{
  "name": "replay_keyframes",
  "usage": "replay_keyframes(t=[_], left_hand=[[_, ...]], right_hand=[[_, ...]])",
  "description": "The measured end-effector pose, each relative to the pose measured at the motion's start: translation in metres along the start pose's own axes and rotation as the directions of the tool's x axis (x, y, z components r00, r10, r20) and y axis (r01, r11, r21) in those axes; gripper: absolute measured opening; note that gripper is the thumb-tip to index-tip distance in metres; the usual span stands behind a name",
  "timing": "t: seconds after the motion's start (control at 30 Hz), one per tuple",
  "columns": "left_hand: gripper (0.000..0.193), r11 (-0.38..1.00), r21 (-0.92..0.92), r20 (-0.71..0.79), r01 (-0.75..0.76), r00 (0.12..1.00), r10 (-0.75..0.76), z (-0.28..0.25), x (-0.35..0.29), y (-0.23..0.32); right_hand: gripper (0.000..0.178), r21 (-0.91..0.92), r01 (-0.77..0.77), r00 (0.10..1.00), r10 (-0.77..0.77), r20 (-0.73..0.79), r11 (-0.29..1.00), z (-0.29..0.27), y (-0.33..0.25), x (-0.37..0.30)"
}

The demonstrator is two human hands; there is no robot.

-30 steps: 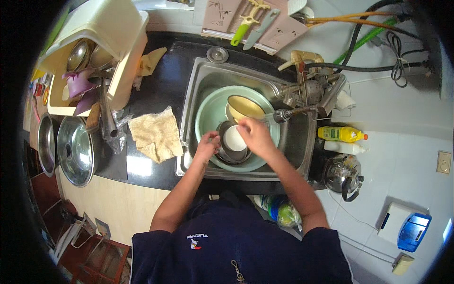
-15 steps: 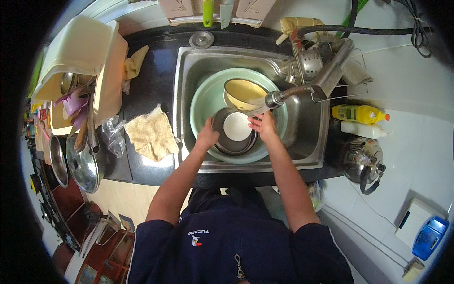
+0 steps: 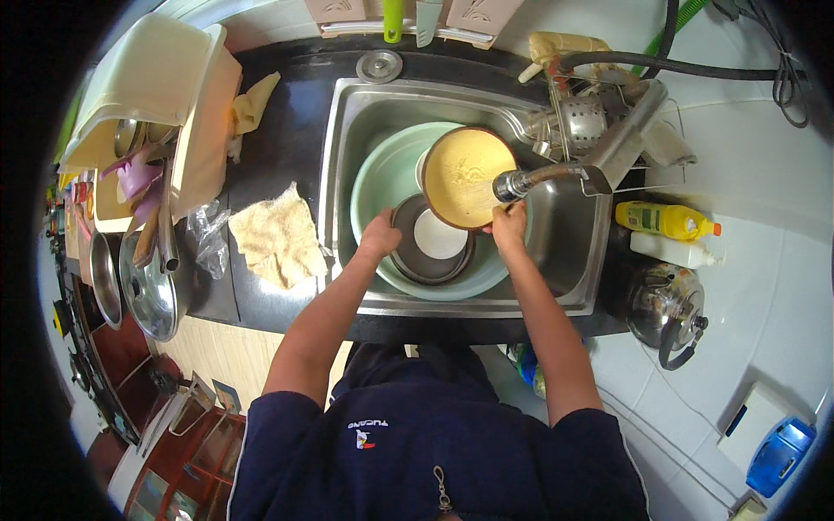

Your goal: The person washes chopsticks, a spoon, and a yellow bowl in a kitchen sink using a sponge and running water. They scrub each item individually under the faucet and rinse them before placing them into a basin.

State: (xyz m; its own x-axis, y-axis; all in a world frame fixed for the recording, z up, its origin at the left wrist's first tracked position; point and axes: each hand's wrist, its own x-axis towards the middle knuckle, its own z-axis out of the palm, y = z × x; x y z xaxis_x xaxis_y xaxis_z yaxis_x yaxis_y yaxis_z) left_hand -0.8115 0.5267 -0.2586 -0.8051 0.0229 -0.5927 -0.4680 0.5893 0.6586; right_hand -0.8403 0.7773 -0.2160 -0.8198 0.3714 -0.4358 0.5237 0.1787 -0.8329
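Note:
My left hand (image 3: 380, 235) grips the left rim of a dark grey round bowl (image 3: 427, 267), which sits low in a pale green basin (image 3: 371, 184). Inside that dark bowl lies a small white bowl (image 3: 441, 237). My right hand (image 3: 511, 230) has its fingers closed on the near rim of a yellow bowl (image 3: 460, 165) with a brown edge. The yellow bowl is tipped under the faucet head (image 3: 511, 186), and water streams into it. Another pale rim shows behind its left side.
The basin stands in a steel sink (image 3: 556, 282). To the left lie a tan cloth (image 3: 278, 239), a plastic bag (image 3: 208, 234) and a cream dish rack (image 3: 195, 156). On the right are a yellow bottle (image 3: 665, 220), a steel kettle (image 3: 665, 304) and a wire rack (image 3: 647, 185).
My right hand has left the white bowl's edge and taken the yellow bowl's rim. The yellow bowl has shifted right and tilted beneath the faucet. My left hand stays on the dark bowl.

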Motion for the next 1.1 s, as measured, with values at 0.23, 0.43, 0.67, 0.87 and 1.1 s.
replay_keyframes(t=[0.23,0.43,0.67,0.87,1.1], left_hand=[[0.041,0.99,0.07,-0.088,-0.119,0.988,0.125,-0.016,0.001,0.021],[0.041,0.937,0.275,-0.208,-0.217,0.938,0.278,-0.032,0.003,0.059],[0.04,0.848,0.395,-0.211,-0.353,0.864,0.458,-0.033,0.009,0.075],[0.041,0.83,0.299,-0.391,-0.471,0.733,0.557,-0.023,-0.024,0.065],[0.043,0.921,-0.064,-0.507,-0.384,0.807,0.302,0.016,-0.111,0.054]], right_hand=[[0.041,-0.015,0.148,0.986,-0.149,-0.079,0.989,-0.047,-0.01,-0.049],[0.036,-0.077,0.114,0.993,-0.116,-0.028,0.991,-0.074,0.008,-0.069],[0.029,0.093,0.029,1.0,-0.029,-0.003,0.995,-0.069,0.018,-0.068],[0.029,0.083,-0.008,0.999,0.005,0.04,0.996,-0.063,0.007,-0.073],[0.036,-0.114,0.13,0.988,-0.138,-0.07,0.985,-0.068,-0.014,-0.088]])
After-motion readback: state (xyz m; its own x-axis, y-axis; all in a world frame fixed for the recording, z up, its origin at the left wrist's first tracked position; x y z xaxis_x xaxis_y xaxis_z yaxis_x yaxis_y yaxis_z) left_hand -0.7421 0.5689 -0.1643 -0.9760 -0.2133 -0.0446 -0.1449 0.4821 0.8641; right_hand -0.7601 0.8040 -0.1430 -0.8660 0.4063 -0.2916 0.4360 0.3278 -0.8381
